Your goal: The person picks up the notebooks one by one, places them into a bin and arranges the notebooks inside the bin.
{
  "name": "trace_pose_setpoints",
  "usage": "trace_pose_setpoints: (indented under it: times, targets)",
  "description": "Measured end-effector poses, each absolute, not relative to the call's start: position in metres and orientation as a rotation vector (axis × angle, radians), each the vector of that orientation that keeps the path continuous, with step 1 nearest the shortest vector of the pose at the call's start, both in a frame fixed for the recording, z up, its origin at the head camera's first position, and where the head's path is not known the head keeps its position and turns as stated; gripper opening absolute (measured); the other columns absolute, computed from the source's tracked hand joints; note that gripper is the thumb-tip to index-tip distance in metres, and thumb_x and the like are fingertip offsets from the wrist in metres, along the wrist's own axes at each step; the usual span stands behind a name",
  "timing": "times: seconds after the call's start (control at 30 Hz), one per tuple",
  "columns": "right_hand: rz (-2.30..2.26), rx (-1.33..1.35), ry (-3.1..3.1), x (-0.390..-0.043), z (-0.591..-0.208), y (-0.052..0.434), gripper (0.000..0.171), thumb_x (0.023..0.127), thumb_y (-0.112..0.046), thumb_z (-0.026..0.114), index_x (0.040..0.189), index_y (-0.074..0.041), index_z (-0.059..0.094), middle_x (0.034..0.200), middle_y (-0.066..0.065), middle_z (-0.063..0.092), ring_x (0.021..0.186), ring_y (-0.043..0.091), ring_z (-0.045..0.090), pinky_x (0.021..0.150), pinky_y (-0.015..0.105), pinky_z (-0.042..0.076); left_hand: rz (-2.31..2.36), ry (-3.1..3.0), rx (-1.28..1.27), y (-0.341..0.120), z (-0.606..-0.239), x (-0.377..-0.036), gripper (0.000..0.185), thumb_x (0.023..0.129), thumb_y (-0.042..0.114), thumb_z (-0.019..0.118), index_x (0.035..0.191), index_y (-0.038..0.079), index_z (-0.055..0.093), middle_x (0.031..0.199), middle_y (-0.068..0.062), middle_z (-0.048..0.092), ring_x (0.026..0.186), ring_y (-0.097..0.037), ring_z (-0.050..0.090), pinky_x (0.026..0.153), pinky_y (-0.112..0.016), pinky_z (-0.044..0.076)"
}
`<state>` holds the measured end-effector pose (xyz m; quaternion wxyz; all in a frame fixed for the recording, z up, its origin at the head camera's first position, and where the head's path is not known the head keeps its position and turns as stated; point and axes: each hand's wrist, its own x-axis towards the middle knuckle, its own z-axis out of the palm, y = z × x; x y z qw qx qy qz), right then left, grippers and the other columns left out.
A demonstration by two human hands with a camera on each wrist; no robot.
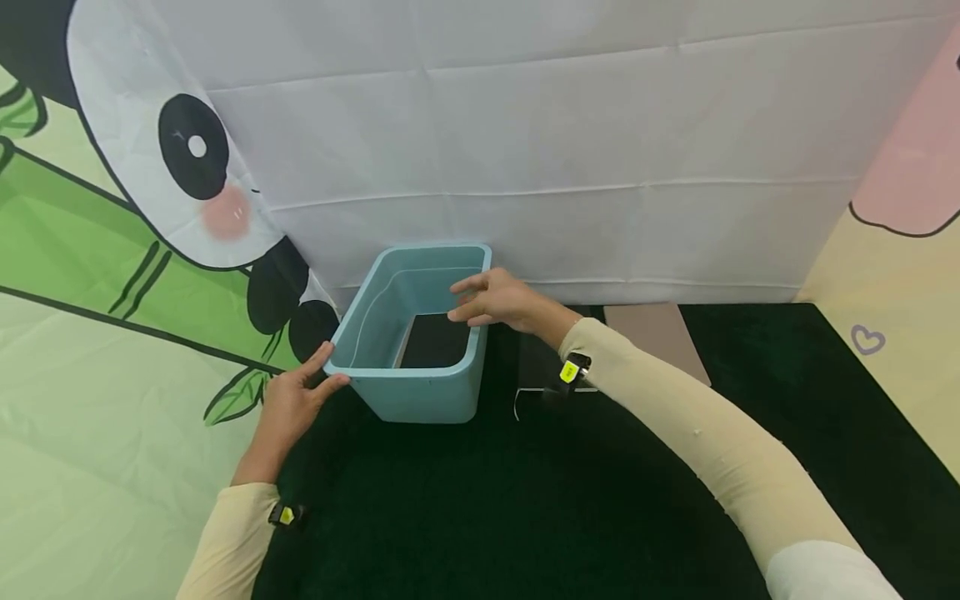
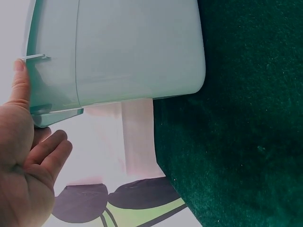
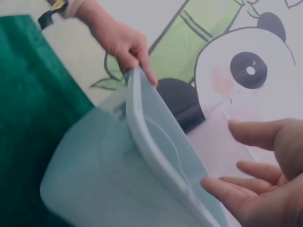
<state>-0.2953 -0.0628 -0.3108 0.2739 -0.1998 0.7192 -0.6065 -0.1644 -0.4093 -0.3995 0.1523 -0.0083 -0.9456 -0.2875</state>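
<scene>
Head view shows a light blue tub (image 1: 408,392) standing on the dark green worktop (image 1: 525,500), close to the panda backdrop (image 1: 187,167). Between the two hands it sits: the left hand (image 1: 288,404) pinches its near left corner rim with thumb on top, while the right hand (image 1: 491,300) hovers over the right rim, fingers relaxed and spread, gripping nothing

A: Where are the hands?
B: The left hand (image 1: 288,406) holds the near left corner of the blue bin (image 1: 420,392). The right hand (image 1: 498,300) hovers with relaxed fingers (image 1: 468,287) over its right rim.
A: What is beside it?
B: A tablet (image 1: 540,367) on the dark surface (image 1: 525,500).
</scene>
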Motion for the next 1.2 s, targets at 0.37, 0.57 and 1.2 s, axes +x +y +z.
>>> trace_pose_setpoints:
  times: [0.37, 0.57, 1.2]
  targets:
    - [-1.578, -0.814, 2.328, -0.295, -0.341, 0.035, 0.058, 0.097, -0.024, 0.072, 0.149, -0.008, 0.052, 0.153, 0.013, 0.051, 0.140, 0.030, 0.051, 0.112, 0.047, 0.044, -0.814, -2.708, -0.020, -0.411, -0.396, -0.163, 0.070, 0.097, 0.041, 0.068, 0.156, 0.017, 0.040, 0.156, -0.017, 0.040, 0.129, -0.051, 0.053, 0.096, -0.065, 0.050]
    - [-1.505, -0.879, 2.433, -0.294, -0.379, 0.081, 0.063, 0.098, -0.025, 0.072, 0.151, -0.002, 0.047, 0.155, 0.021, 0.047, 0.142, 0.037, 0.048, 0.113, 0.052, 0.041, -0.791, -2.677, -0.025, -0.411, -0.396, -0.163, 0.067, 0.097, 0.038, 0.069, 0.155, 0.017, 0.041, 0.154, -0.017, 0.042, 0.125, -0.048, 0.058, 0.089, -0.061, 0.055]
    - [-1.078, -0.565, 2.864, -0.268, -0.465, 0.204, 0.067, 0.099, -0.047, 0.065, 0.149, -0.005, 0.052, 0.152, 0.031, 0.045, 0.127, 0.056, 0.054, 0.097, 0.066, 0.049, -0.836, -2.685, -0.014, -0.411, -0.401, -0.165, 0.068, 0.097, 0.041, 0.069, 0.155, 0.018, 0.041, 0.154, -0.021, 0.042, 0.125, -0.049, 0.058, 0.092, -0.065, 0.052]
